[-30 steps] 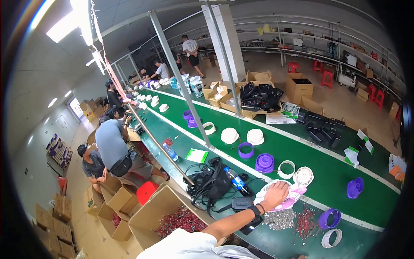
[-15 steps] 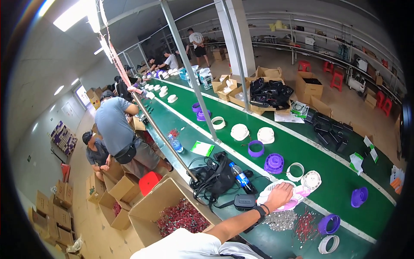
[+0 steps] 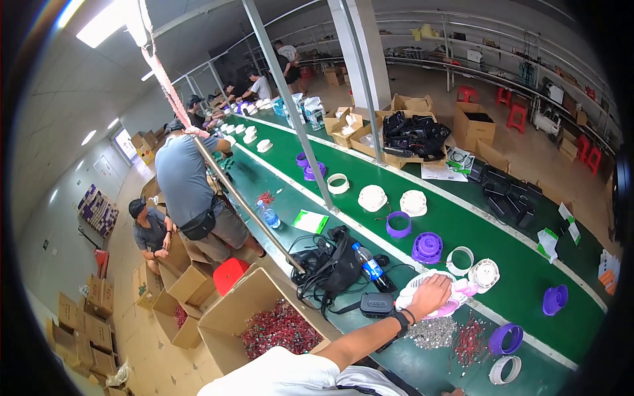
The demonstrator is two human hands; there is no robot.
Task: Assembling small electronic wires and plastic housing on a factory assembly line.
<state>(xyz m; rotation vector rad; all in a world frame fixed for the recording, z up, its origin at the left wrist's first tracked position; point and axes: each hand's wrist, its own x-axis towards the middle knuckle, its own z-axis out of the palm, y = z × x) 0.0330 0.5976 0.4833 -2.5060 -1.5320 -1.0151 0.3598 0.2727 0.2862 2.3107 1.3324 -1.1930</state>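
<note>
My left hand (image 3: pixel 432 294) reaches across the near edge of the green conveyor, its fingers curled over a pink-and-white slotted plastic housing (image 3: pixel 415 282). Touching the housing's right side is a round white plastic part (image 3: pixel 484 275). Only a sliver of my right hand (image 3: pixel 454 392) shows at the lower edge, with its fingers hidden. Between the hands lie a heap of small silvery parts (image 3: pixel 430 332) and a pile of red wired pieces (image 3: pixel 471 340). A purple ring (image 3: pixel 506 338) and a white ring (image 3: pixel 504 369) sit to their right.
Purple and white round parts, including a purple cup (image 3: pixel 555 300), stand along the belt (image 3: pixel 522 264). A dark drink bottle (image 3: pixel 373 267), black case (image 3: pixel 377 305) and black bag (image 3: pixel 333 264) lie left. A metal pole (image 3: pixel 251 204) slants past a carton (image 3: pixel 224 323) of red wired pieces.
My left hand stays on the pink-and-white housing. The co-worker in the blue-grey shirt has leaned toward the belt with an arm extended. The view has shifted slightly.
</note>
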